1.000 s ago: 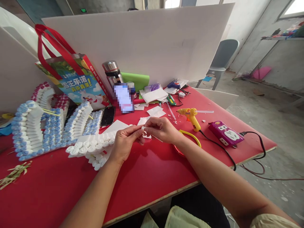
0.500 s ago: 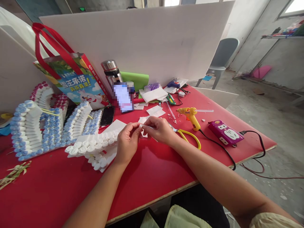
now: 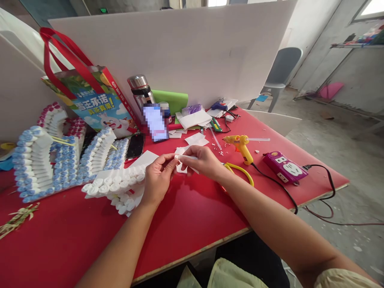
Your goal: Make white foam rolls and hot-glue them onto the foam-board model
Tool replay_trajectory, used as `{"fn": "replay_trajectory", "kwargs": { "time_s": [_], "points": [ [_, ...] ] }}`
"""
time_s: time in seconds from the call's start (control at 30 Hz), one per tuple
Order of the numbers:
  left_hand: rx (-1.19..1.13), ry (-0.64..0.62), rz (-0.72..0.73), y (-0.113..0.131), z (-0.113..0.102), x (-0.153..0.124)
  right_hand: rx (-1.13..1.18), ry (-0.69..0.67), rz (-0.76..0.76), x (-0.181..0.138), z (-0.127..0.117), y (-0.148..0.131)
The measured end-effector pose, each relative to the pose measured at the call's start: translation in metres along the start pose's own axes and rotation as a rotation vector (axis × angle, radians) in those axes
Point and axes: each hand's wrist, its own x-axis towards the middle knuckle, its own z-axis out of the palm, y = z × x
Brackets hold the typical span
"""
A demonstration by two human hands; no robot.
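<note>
Between my two hands, over the red table (image 3: 186,224), is a small white paper roll (image 3: 177,158). My left hand (image 3: 158,176) pinches it with thumb and fingertips from the left. From the right, my right hand (image 3: 205,162) pinches it too, and a bit of white strip shows along that thumb. Beside my left wrist stands a white piece covered in rolled white rosettes (image 3: 115,184), partly hidden by that hand. White paper scraps (image 3: 182,167) lie just behind my fingers. Scissors with yellow handles (image 3: 247,174) lie partly under my right forearm.
To the right are a yellow glue gun (image 3: 240,147) and a purple power strip (image 3: 285,168) with a cord. Blue-and-white rosette pieces (image 3: 33,168) stand at the left. Behind them are a shopping bag (image 3: 99,104), a steel flask (image 3: 139,88) and an upright phone (image 3: 156,122).
Both hands have shifted slightly left, still pinching the white roll. The roll shows a little more between the fingertips. Other things on the table have not moved.
</note>
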Motion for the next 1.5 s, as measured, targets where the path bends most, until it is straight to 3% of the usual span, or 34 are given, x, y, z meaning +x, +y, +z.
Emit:
{"fn": "replay_trajectory", "kwargs": {
  "time_s": [0.13,0.27,0.4,0.57,0.63,0.83,0.93,1.17,1.5],
  "points": [
    [-0.002,0.038,0.012,0.002,0.003,-0.001,-0.170,0.076,-0.154,-0.003,0.006,0.002],
    [-0.051,0.036,0.027,0.003,0.000,0.002,-0.206,0.028,-0.264,-0.007,0.006,0.002],
    [-0.127,-0.057,0.014,0.005,-0.006,0.004,-0.192,-0.070,-0.292,-0.008,0.000,0.002],
    [-0.122,-0.122,0.019,0.006,-0.008,0.004,-0.184,-0.069,-0.292,-0.008,-0.001,0.001],
    [-0.101,-0.118,0.038,0.007,-0.008,0.004,-0.090,-0.088,-0.226,-0.007,-0.001,-0.001],
    [-0.030,-0.071,0.097,0.006,-0.007,0.005,0.449,-0.226,0.261,0.002,-0.007,-0.007],
    [0.026,-0.060,0.136,0.005,-0.008,0.005,0.499,-0.289,0.279,0.003,-0.009,-0.006],
    [0.067,-0.057,0.157,0.009,-0.007,0.005,0.323,-0.276,0.078,0.002,-0.009,-0.001],
    [-0.038,0.015,0.046,0.007,-0.002,0.003,-0.100,-0.041,-0.072,-0.001,-0.004,0.001]
  ]
}}
